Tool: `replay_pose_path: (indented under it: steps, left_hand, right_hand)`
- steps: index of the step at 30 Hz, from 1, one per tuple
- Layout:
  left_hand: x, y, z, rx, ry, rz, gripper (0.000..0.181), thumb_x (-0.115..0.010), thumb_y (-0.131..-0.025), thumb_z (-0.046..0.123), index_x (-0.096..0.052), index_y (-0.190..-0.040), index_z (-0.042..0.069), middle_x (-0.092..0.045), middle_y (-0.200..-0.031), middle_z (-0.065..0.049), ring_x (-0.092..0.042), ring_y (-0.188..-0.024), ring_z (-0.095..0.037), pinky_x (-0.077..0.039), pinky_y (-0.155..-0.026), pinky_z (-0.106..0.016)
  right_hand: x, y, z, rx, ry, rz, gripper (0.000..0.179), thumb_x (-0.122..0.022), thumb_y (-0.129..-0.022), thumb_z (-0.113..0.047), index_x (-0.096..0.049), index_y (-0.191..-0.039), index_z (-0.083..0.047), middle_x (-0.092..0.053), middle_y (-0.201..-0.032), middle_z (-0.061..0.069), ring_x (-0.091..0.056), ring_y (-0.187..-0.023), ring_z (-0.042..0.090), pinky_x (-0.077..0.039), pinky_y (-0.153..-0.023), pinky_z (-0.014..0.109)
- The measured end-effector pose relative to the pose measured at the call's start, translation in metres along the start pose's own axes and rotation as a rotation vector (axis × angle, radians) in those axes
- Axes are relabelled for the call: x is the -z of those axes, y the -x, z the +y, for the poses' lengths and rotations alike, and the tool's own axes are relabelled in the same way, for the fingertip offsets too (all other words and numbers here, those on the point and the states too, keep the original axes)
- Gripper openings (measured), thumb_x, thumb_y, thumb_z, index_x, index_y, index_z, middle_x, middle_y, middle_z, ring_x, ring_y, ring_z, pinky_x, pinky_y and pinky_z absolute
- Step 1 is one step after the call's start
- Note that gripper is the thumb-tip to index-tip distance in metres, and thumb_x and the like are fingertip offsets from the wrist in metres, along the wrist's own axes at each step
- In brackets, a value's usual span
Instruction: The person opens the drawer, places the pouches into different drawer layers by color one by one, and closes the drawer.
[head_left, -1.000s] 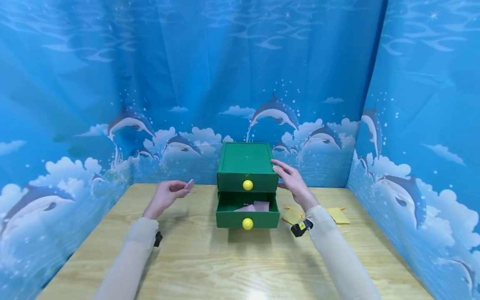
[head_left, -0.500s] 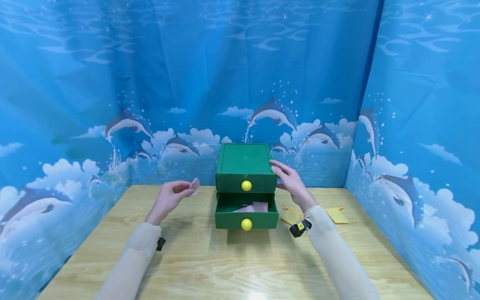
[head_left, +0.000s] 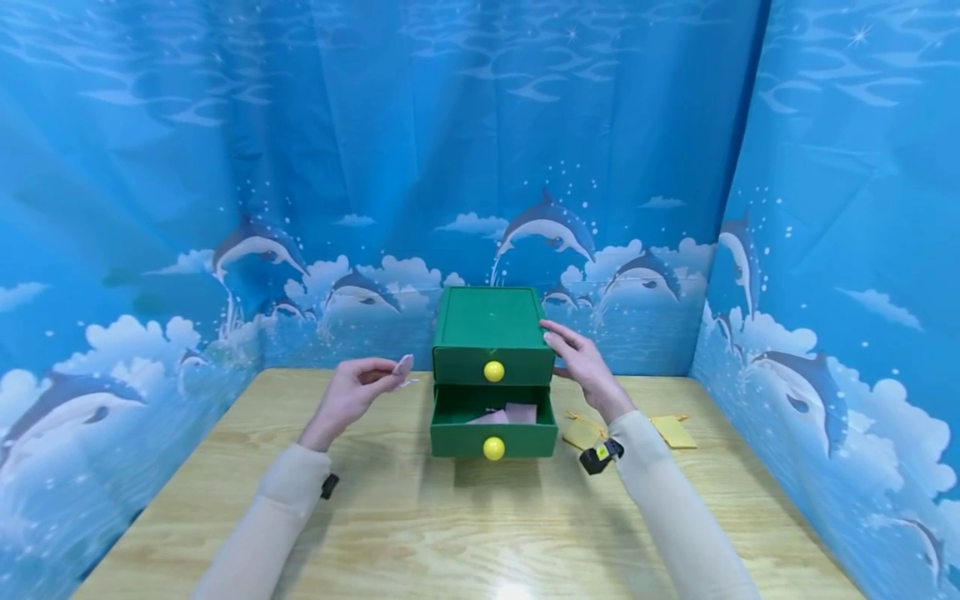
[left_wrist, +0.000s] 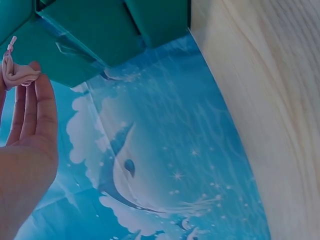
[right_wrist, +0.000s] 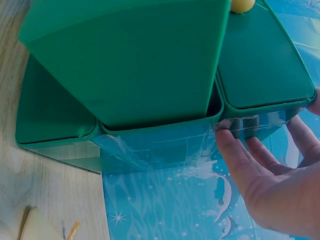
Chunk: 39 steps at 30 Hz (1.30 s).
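My left hand (head_left: 352, 393) pinches a small pink drawstring pouch (left_wrist: 19, 75) between thumb and fingertips, left of the green drawer cabinet (head_left: 491, 317). The pouch's gathered cord end sticks up in the left wrist view. My right hand (head_left: 587, 367) rests against the cabinet's right side, its fingers (right_wrist: 237, 155) nearly straight along the upper tier. Below the closed top drawer (head_left: 459, 367), another drawer (head_left: 453, 440) is pulled out. Pink pieces of fabric (head_left: 519, 412) lie inside it. In the right wrist view a lower tier (right_wrist: 55, 105) shows beneath the pulled-out drawer.
Two yellow drawstring pouches lie on the table to the right: one pouch (head_left: 583, 433) by the cabinet, the other pouch (head_left: 677, 432) past my right wrist. Round yellow knobs stick out from the drawer fronts. A blue dolphin-print curtain (head_left: 390, 183) surrounds the wooden table (head_left: 405, 533).
My left hand has moved to the right with the pink pouch, closer to the cabinet. The right hand stays against the cabinet's side, and the drawer is still pulled out.
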<state>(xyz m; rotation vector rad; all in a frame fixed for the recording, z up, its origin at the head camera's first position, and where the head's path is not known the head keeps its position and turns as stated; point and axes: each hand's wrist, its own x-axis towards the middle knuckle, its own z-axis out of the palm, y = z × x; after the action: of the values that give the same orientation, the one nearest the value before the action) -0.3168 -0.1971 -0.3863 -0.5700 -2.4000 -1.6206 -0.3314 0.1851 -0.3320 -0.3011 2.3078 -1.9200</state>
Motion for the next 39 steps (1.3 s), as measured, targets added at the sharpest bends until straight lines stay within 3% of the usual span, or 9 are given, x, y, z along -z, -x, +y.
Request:
replay_pose_path:
  steps: [6,14,21,28,39]
  left_hand:
    - [-0.008,-0.001,0.008,-0.029,0.007,-0.006,0.025,-0.069,-0.093,0.023,-0.073,-0.111,0.007,-0.072,-0.110,-0.013,-0.070,-0.092,-0.013,-0.058,-0.083,-0.032]
    - [-0.018,-0.004,0.015,-0.053,-0.009,-0.015,0.018,-0.069,-0.092,0.016,-0.074,-0.108,0.007,-0.071,-0.109,-0.014,-0.070,-0.089,-0.017,-0.059,-0.080,-0.032]
    - [-0.024,-0.002,0.019,-0.109,-0.019,-0.040,0.015,-0.070,-0.092,0.019,-0.075,-0.104,0.011,-0.072,-0.106,-0.011,-0.069,-0.087,-0.021,-0.058,-0.077,-0.029]
    - [-0.028,0.002,0.022,-0.180,0.033,-0.088,0.016,-0.069,-0.092,0.011,-0.075,-0.106,0.006,-0.071,-0.107,-0.014,-0.069,-0.089,-0.026,-0.058,-0.077,-0.026]
    - [-0.047,-0.001,0.027,-0.235,-0.006,-0.103,0.014,-0.073,-0.088,0.010,-0.077,-0.101,0.011,-0.068,-0.110,-0.008,-0.064,-0.096,-0.017,-0.058,-0.081,-0.027]
  right_hand:
    - [0.000,0.001,0.000,0.009,0.003,-0.001,0.050,-0.045,-0.105,-0.037,-0.037,-0.153,-0.024,-0.023,-0.163,0.007,-0.025,-0.148,0.034,-0.039,-0.110,0.055]
    - [-0.001,0.002,0.000,0.010,0.002,-0.003,0.051,-0.045,-0.105,-0.036,-0.036,-0.153,-0.023,-0.023,-0.163,0.007,-0.025,-0.148,0.034,-0.039,-0.110,0.055]
    - [-0.002,0.002,-0.001,0.010,0.005,0.002,0.050,-0.045,-0.105,-0.036,-0.037,-0.153,-0.023,-0.023,-0.163,0.007,-0.026,-0.148,0.034,-0.039,-0.110,0.055]
    - [-0.002,0.001,-0.001,0.009,0.010,0.003,0.050,-0.045,-0.105,-0.037,-0.037,-0.153,-0.024,-0.023,-0.163,0.007,-0.026,-0.148,0.033,-0.039,-0.110,0.055]
    - [-0.001,0.002,-0.001,0.009,0.006,0.004,0.051,-0.045,-0.105,-0.037,-0.037,-0.153,-0.023,-0.023,-0.163,0.007,-0.025,-0.148,0.033,-0.039,-0.110,0.055]
